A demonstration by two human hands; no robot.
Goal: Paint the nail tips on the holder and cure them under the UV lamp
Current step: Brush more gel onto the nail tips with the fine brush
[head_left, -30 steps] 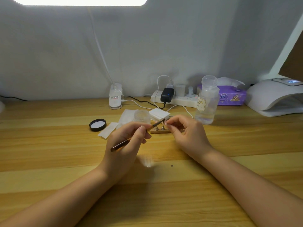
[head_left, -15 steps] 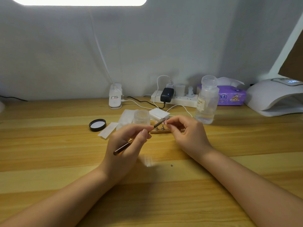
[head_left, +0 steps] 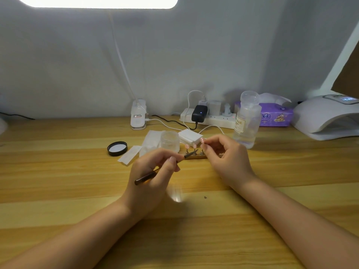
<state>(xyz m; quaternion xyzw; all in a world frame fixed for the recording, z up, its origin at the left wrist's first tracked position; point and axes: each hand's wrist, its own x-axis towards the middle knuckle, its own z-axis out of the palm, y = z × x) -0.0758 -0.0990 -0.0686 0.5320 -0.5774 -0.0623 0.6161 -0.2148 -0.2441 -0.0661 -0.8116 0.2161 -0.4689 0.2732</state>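
Right hand [head_left: 229,162]: fingertips [head_left: 206,141] pinch one nail tip [head_left: 202,140] on its stem, raised just above the right end of the holder [head_left: 196,156]; remaining fingers curled. Left hand [head_left: 153,175]: thumb and fingers grip a dark brush [head_left: 165,167] pen-fashion, handle trailing near-left, bristle end lying low beside the stems at the holder's middle, apart from the raised tip. Holder: small wooden bar on the table [head_left: 77,191], between the two hands, bearing short metal stems; two further tips [head_left: 191,146] stand on it, pinkish on their faces. Whether that colour is fresh coat or the bare plastic cannot be told at this size. Small open jar [head_left: 170,141] just left-far of the holder, touching white wipes [head_left: 151,141]; its black lid [head_left: 117,148] lies further left. Clear bottle [head_left: 246,121] stands right-far of the hands. UV lamp [head_left: 326,121]: far right, well apart from the holder, display lit, mouth holding nothing visible. Status, as judged: painting stage under way, tip by tip; curing not yet begun; holder has still to be carried to the lamp.
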